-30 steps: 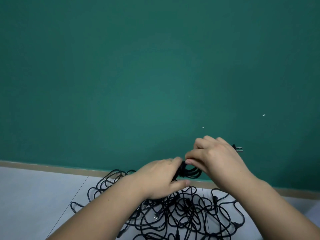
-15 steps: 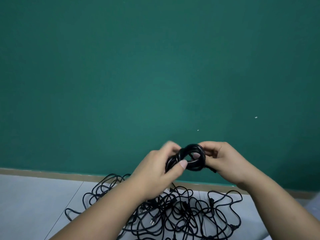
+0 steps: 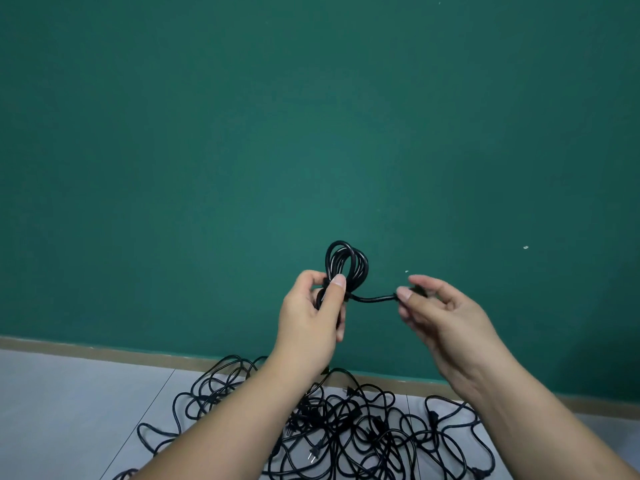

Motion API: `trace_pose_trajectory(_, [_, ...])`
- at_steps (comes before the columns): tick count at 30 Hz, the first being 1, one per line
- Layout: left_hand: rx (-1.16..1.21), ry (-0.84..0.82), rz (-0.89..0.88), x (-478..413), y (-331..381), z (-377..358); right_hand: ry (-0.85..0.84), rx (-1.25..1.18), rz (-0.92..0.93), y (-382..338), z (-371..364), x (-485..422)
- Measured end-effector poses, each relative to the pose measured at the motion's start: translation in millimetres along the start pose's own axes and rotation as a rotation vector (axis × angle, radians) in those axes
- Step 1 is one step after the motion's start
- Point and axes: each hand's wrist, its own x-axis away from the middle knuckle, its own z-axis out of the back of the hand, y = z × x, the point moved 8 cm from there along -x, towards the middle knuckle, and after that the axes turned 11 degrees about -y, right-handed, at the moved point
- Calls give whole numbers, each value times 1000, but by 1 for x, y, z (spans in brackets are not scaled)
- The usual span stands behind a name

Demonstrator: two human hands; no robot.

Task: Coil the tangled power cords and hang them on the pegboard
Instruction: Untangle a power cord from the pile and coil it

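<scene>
Pinching coiled cord [image 3: 347, 263] above the pile [image 3: 349, 415], left hand [image 3: 308, 323]; right hand [image 3: 446, 317] pinches its tail.

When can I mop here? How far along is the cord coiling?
Done: one cord is wound into a coil, held above the floor. In hand: the left hand grips that coil at its waist while the right hand pinches its loose tail. Left: a tangled pile of cords lies on the floor, and no pegboard shows, so nothing is visibly hung.
</scene>
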Motion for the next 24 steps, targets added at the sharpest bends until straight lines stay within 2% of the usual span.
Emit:
trace_pose_trajectory(3, [21,-31,11,1,0,-9,29,-321,7,11,-7,0])
trace_pose_trajectory(6, [13,-66,6,3,0,-16,29,-420,-10,26,-16,1])
trace_pose_trajectory(8, [4,-90,8,4,1,-18,1,-322,15,28,-21,-1])
trace_pose_trajectory(12, [-45,-140,-25,4,5,-17,-37,45,112,11,-19,-4])
trace_pose_trajectory(15, [-71,-153,-32,5,5,-16,-128,242,137,0,-27,-2])
trace_pose_trajectory(24, [36,-188,-61,4,10,-20,-315,486,98,-2,-46,6])
